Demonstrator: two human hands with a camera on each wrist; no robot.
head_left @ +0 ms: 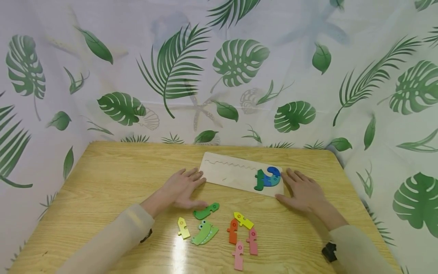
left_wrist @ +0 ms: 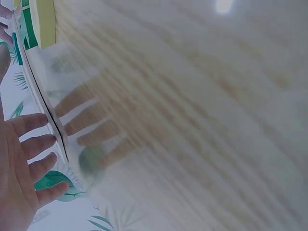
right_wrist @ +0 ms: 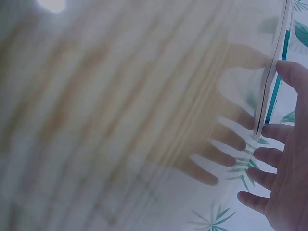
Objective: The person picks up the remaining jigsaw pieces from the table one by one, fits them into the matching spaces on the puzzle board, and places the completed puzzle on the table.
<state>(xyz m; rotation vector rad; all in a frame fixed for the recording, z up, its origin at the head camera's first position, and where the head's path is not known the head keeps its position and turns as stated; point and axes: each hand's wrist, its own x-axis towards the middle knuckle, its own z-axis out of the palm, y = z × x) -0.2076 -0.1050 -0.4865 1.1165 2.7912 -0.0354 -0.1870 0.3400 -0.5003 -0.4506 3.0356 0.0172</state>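
A pale wooden puzzle board (head_left: 232, 171) lies slightly askew on the table. At its right end sit joined pieces: a dark green leg piece (head_left: 259, 180) and blue tail pieces (head_left: 273, 177). My left hand (head_left: 183, 189) touches the board's left end with spread, straight fingers; its thumb lies by a green leg piece (head_left: 207, 211). At the board's right end my right hand (head_left: 302, 191) touches the edge, fingers extended. The left wrist view shows the left hand (left_wrist: 29, 163) at the board's edge, and the right wrist view shows the right hand (right_wrist: 284, 159) likewise.
Loose puzzle pieces lie in front of the board: a green crocodile head (head_left: 205, 233), a pale yellow piece (head_left: 183, 228), a bright yellow piece (head_left: 243, 220), an orange piece (head_left: 233, 231) and two pink pieces (head_left: 253, 241). Behind the wooden table (head_left: 137, 163) hangs a leaf-patterned cloth (head_left: 191, 125).
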